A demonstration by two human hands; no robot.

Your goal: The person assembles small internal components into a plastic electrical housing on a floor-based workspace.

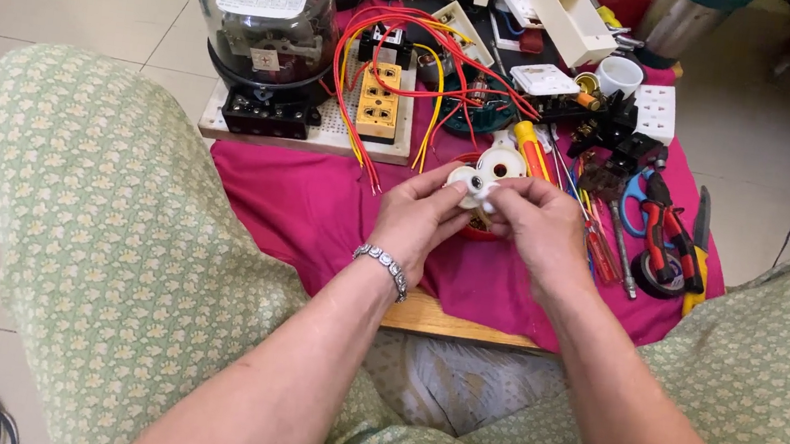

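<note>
Green floral-print trousers fill the foreground, knees spread to either side of a low wooden table covered by a magenta cloth. Above the cloth, a small white plastic electrical fitting is pinched between the fingertips of both hands: the left hand, braceleted at the wrist, is curled round its near side, and the right hand is closed on its far edge. A steady grip with the wrists braced would probably serve best. Loose red and yellow wires trail close by and could be snagged. Further off, a glass-domed electricity meter, an orange-handled screwdriver and red-handled pliers are laid out.
</note>
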